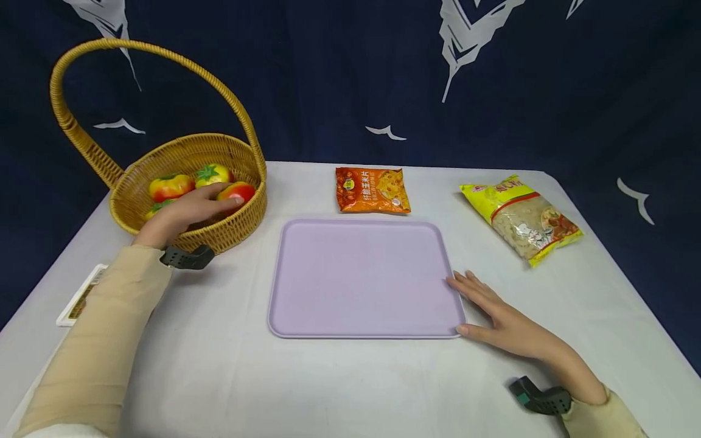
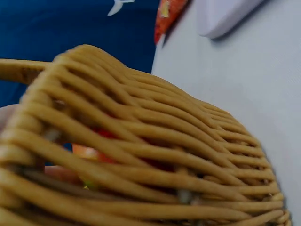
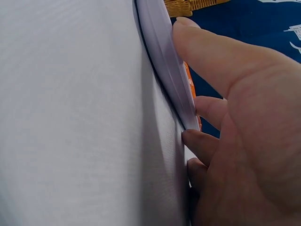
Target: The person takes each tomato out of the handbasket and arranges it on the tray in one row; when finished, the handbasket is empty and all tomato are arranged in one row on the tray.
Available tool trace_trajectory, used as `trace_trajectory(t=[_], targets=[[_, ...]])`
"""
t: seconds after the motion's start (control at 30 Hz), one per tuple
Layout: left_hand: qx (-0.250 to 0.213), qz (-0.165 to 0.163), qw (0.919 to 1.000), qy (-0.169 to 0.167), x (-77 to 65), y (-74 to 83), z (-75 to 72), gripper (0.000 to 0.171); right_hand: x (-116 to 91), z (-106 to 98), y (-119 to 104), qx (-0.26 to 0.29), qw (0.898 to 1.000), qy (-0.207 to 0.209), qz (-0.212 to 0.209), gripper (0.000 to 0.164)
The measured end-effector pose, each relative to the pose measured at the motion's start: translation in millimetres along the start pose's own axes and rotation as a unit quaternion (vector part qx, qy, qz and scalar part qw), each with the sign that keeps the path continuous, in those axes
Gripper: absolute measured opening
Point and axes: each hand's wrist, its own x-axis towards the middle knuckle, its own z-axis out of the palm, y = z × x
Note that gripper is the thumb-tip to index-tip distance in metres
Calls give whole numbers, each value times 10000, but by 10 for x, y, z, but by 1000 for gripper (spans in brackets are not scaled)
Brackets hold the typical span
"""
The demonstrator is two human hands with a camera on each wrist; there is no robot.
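In the head view my left hand (image 1: pixel 194 205) reaches into a wicker basket (image 1: pixel 252 222), its thumb and fingers around a red tomato (image 1: pixel 241 192) at the basket's right side. Other red-and-yellow tomatoes (image 1: pixel 171 187) with green tops lie beside it. The basket's weave (image 2: pixel 155 136) hides most of that grip in the left wrist view. My right hand (image 1: pixel 506 319) rests at the right edge of a light purple tray (image 1: pixel 364 280), fingers spread and fairly straight. The right wrist view shows its thumb and fingertips along the tray's rim (image 3: pixel 171 75).
An orange snack bag (image 1: pixel 373 190) lies behind the tray. To the right is a yellow, partly clear food bag (image 1: pixel 523 220). A white-edged flat item (image 1: pixel 71 310) sticks out beside my left sleeve. The basket's tall handle (image 1: pixel 219 85) arches above the left hand.
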Motion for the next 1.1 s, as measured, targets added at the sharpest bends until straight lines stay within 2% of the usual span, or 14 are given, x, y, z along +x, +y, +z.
trace_trajectory(t=[0.1, 0.2, 0.33, 0.43, 0.53, 0.63, 0.77, 0.8, 0.9, 0.97, 1.1], targets=[[-444, -73, 9988, 215, -67, 2, -20, 97, 1, 6, 6, -20, 10000, -16, 24, 74], [-981, 2, 9937, 541, -162, 28, -20, 99, -4, 1, 10, -47, 10000, -1, 57, 74], [-1558, 438, 9806, 1110, -321, 128, 38, 92, 1, -11, 4, -42, 10000, 6, 71, 74], [-1788, 950, 9678, 1492, -412, 295, 149, 80, 9, -17, 4, -63, 10000, 20, 59, 74], [-1967, 1384, 9587, 1518, -407, 507, 325, 71, 12, -20, 13, -99, 9999, 45, 53, 75], [-2044, 1848, 9531, 1250, -251, 733, 569, 65, 10, -21, 21, -97, 9999, 35, 42, 75], [-1726, 2594, 9471, 763, 98, 1054, 1003, 63, -6, -28, 39, -79, 9999, 43, 64, 74], [-1566, 2708, 9476, 650, 184, 1134, 1123, 63, -10, -30, 43, -66, 10000, 45, 59, 74], [-1119, 3146, 9421, 296, 422, 1331, 1469, 64, -12, -27, 57, -48, 10000, 35, 57, 73], [-725, 3287, 9416, 119, 543, 1420, 1673, 65, -7, -17, 64, -30, 10000, 7, 62, 73], [132, 3580, 9335, -185, 717, 1532, 1963, 66, 1, 4, 62, 7, 9999, -36, 151, 73]])
